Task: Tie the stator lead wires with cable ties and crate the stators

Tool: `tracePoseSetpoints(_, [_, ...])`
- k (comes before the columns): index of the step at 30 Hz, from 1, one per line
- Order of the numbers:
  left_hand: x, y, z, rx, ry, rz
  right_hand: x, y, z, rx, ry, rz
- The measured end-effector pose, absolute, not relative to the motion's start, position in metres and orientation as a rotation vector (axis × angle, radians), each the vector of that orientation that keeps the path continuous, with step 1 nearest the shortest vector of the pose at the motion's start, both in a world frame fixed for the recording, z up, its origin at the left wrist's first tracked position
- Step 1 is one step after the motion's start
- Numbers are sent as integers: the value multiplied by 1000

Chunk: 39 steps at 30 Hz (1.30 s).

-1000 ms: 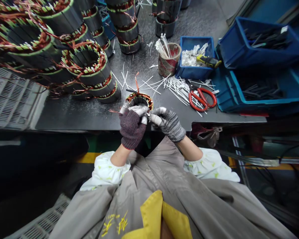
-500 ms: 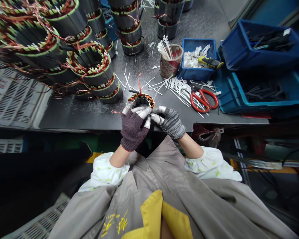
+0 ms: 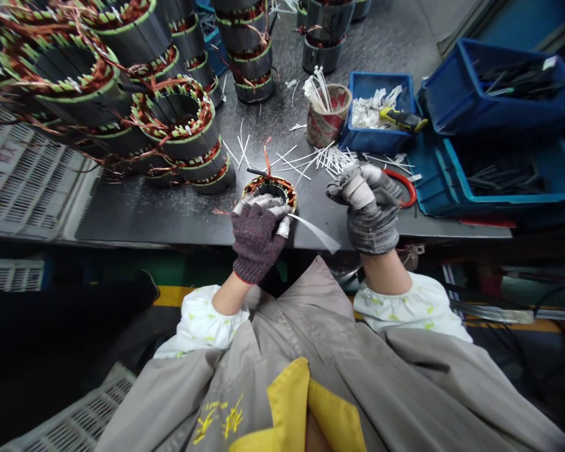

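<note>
My left hand (image 3: pixel 257 242), in a dark maroon knit glove with white-taped fingertips, grips a small wound motor stator (image 3: pixel 269 188) with copper windings at the table's front edge. A long white cable tie (image 3: pixel 315 232) sticks out from the stator toward the lower right. My right hand (image 3: pixel 370 207), in a grey knit glove with taped fingers, hangs over red-handled scissors (image 3: pixel 402 185) and hides most of them. Its fingers are curled, and I cannot see whether they hold anything. Loose white cable ties (image 3: pixel 332 160) lie just beyond it.
Stacks of larger wound stators (image 3: pixel 183 129) stand on the dark metal table (image 3: pixel 145 220) at the back left. Behind my right hand are a paper cup of ties (image 3: pixel 327 119) and a blue tray (image 3: pixel 367 141). Blue crates (image 3: pixel 494 107) stand at the right; a white plastic crate (image 3: pixel 32 182) lies left.
My right hand has left the stator and moved right over the scissors, covering them. A white cable tie now shows beside the stator, which stays in my left hand.
</note>
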<state>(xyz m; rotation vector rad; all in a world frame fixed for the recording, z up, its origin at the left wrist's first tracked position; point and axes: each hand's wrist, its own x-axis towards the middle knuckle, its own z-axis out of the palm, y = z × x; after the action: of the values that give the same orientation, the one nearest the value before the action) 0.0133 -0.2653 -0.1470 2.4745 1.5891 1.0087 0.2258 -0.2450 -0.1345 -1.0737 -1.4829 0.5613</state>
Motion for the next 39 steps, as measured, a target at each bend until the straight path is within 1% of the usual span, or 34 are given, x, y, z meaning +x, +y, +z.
tracePoseSetpoints(4, [13,-265,-150,2517,1597,991,233,-246,-141,-1073,-1944,784])
tracePoseSetpoints(6, [14,-263,-155,2522,1586,1020,226,-248,-141,-1080,-2026,823])
tracePoseSetpoints(13, [20,-262,-168,2462,1756,970,180,-226,-131,-1154,-1690,970])
tracePoseSetpoints(19, [-12,-274,-158,2706,1516,1021,208,-233,-137,-1004,-1629,1149])
tracePoseSetpoints(22, [-35,-268,-152,2754,1571,993,212,-244,-148,-976,-1804,1009])
tracePoseSetpoints(25, [-44,-253,-144,2796,1585,723,197,-242,-163,-1030,-1999,788])
tracePoseSetpoints(27, [-43,-243,-137,2857,1566,540,189,-235,-170,-1087,-2013,733])
tracePoseSetpoints(30, [-39,-237,-129,2926,1461,447,191,-221,-173,-1091,-2027,743])
tracePoseSetpoints(33, [-40,-239,-123,2953,1218,547,209,-211,-169,-939,-2054,865])
tracePoseSetpoints(36, [-48,-239,-123,2893,1037,709,236,-203,-162,-754,-2025,1125])
tracePoseSetpoints(38, [-51,-236,-128,2840,971,791,257,-192,-158,-796,-1890,1203])
tracePoseSetpoints(39, [-50,-236,-131,2827,950,832,266,-183,-156,-872,-1797,1169])
